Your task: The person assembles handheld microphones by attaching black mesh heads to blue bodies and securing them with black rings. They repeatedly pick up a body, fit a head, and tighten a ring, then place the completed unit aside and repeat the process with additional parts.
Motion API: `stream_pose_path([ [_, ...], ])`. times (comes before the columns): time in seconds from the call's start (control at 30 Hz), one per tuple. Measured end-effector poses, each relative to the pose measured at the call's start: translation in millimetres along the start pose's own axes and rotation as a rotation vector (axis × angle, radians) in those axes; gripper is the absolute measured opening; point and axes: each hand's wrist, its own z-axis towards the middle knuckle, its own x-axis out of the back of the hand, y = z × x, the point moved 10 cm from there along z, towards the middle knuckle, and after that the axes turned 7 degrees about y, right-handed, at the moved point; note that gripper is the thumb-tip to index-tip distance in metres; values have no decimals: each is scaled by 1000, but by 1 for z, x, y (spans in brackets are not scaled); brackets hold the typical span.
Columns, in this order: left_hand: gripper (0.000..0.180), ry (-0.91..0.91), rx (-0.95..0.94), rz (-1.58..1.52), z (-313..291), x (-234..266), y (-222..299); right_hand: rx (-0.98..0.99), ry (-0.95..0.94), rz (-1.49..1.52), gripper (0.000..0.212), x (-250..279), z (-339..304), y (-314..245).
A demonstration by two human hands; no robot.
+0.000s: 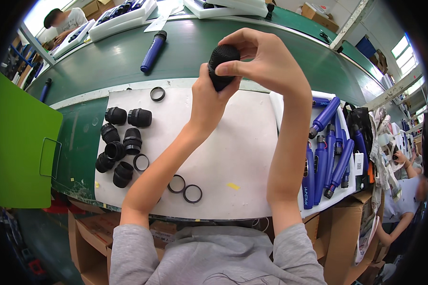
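Over the far part of the white work sheet, both of my hands are on one black microphone grille. My left hand wraps its lower part from beneath. Thumb and fingers of my right hand pinch the mesh top from the right side. At the sheet's left lie several loose black microphone grilles, some on their sides. Thin black rings lie around them: one ring toward the far edge, another ring by my left forearm, and a ring near the front edge.
A white foam tray at the right holds several blue microphone bodies. On the green belt beyond lies a blue microphone. Foam trays of microphones stand farther back. A green panel borders the left. Other people sit far left and right.
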Motion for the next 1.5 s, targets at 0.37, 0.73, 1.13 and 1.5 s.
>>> stream_pose_path([
  [0.37, 28, -502, 303, -243, -4, -34, -49, 42, 23, 466, 51, -8, 16, 49],
  [0.73, 24, -928, 579, -691, -39, -40, 2, 305, -320, 1359, 46, -38, 16, 7],
  [1.13, 23, -322, 305, 32, 3, -1, 13, -111, 368, 911, 46, -14, 20, 26],
  [1.5, 30, -975, 613, -832, -41, -28, 46, 187, -8, 1191, 54, -12, 11, -31],
])
